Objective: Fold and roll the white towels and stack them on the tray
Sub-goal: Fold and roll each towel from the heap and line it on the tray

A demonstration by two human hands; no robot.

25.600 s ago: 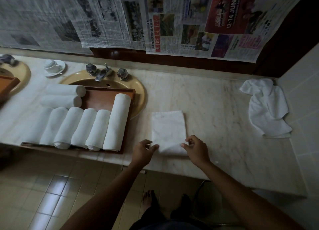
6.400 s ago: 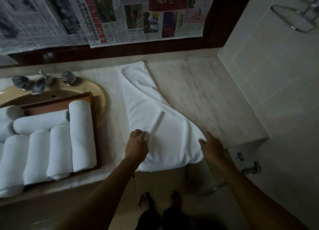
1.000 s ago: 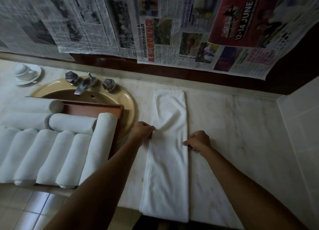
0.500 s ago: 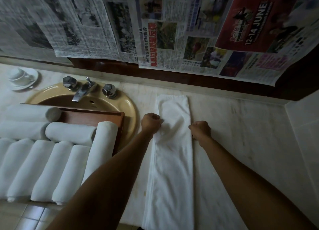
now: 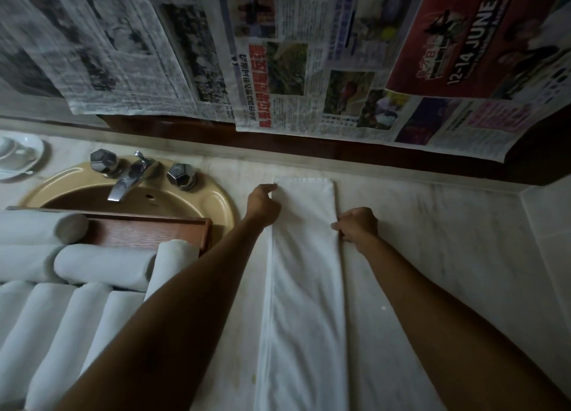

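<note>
A white towel (image 5: 306, 274) lies folded into a long narrow strip on the marble counter, running from the near edge toward the wall. My left hand (image 5: 262, 205) pinches the strip's left edge close to its far corner. My right hand (image 5: 357, 225) pinches the right edge a little nearer to me. On the left, a wooden tray (image 5: 185, 230) rests across the sink and holds several rolled white towels (image 5: 102, 267) in two layers.
A yellow sink (image 5: 213, 200) with a chrome tap (image 5: 126, 179) sits behind the tray. A cup on a saucer (image 5: 15, 156) stands at the far left. Newspapers hang on the wall above. A tiled side wall (image 5: 547, 225) closes the counter on the right.
Both hands have slid along the towel's long edges toward the wall, the left one farther, nearly to the far corner. The strip now lies flatter and straighter.
</note>
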